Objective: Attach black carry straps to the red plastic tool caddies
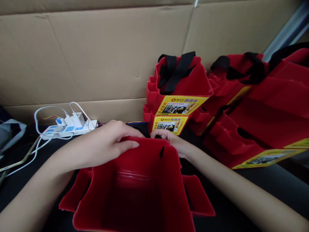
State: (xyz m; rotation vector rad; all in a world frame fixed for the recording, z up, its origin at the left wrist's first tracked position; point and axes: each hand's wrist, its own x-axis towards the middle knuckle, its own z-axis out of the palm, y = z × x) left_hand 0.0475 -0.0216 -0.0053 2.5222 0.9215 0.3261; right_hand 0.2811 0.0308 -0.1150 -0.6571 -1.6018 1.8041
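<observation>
A red plastic tool box (135, 143) with an open top stands in front of me, with pouch-like side pockets sticking out left and right. My left hand (113, 141) grips its far rim, thumb inside and fingers behind the wall. Just behind the same rim, my right hand (170, 140) is closed, partly hidden by the wall, with a bit of black at its curled fingers that looks like strap. The tip of a black strap (162, 152) pokes through a slot in the far wall, near the right corner.
Stacked red boxes (200, 77) with black straps and yellow labels stand at the back right, more of them (265, 109) further right. A white power strip (70, 129) with plugs and cables lies back left. Cardboard (96, 58) walls off the back.
</observation>
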